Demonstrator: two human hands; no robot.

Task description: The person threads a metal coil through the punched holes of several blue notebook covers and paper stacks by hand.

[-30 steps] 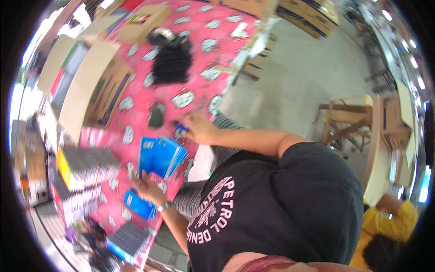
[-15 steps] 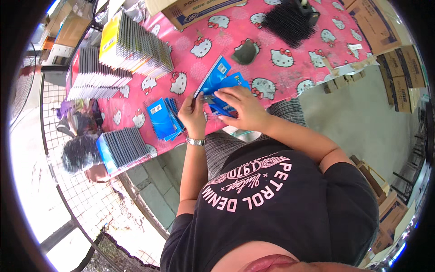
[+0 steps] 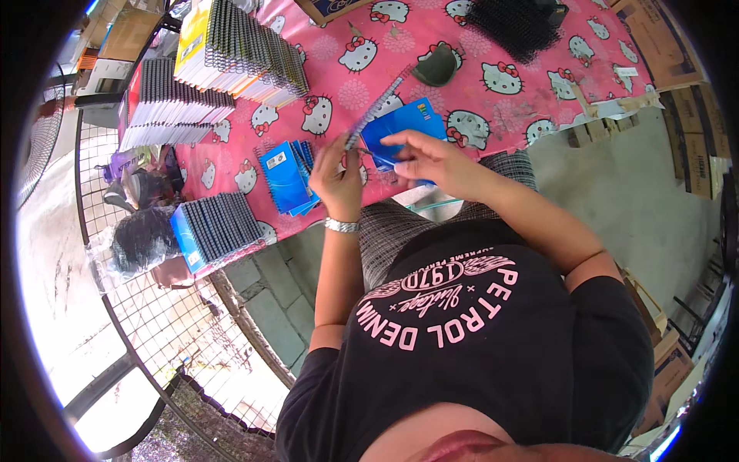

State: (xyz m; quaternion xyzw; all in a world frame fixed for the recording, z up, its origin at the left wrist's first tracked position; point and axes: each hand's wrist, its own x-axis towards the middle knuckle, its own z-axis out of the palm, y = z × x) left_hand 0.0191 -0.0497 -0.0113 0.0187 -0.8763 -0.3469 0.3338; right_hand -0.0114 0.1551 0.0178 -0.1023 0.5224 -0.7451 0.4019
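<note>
My left hand (image 3: pixel 337 177) is closed on a spiral-bound notebook (image 3: pixel 379 108), held up nearly edge-on so that mostly its coil shows, smeared by motion. My right hand (image 3: pixel 440 163) curls round a pair of blue-handled pliers, mostly hidden under the fingers. Just beyond that hand, several blue notebooks (image 3: pixel 412 119) lie fanned out on the pink table. Left of my left wrist is a small pile of blue spiral notebooks (image 3: pixel 286 181), a little askew.
Stacked spiral notebooks stand at the left: a yellow-covered stack (image 3: pixel 239 58), a red-covered one (image 3: pixel 173 108) and a blue one (image 3: pixel 219 227). Black plastic coils (image 3: pixel 512 31) and a dark green rounded piece (image 3: pixel 436 66) lie at the back. Cardboard boxes (image 3: pixel 689 142) stand on the right.
The notebook in my left hand has tilted up from its blue cover to nearly edge-on. My right hand and the pliers have drawn away from its coil. The whole view has shifted slightly.
</note>
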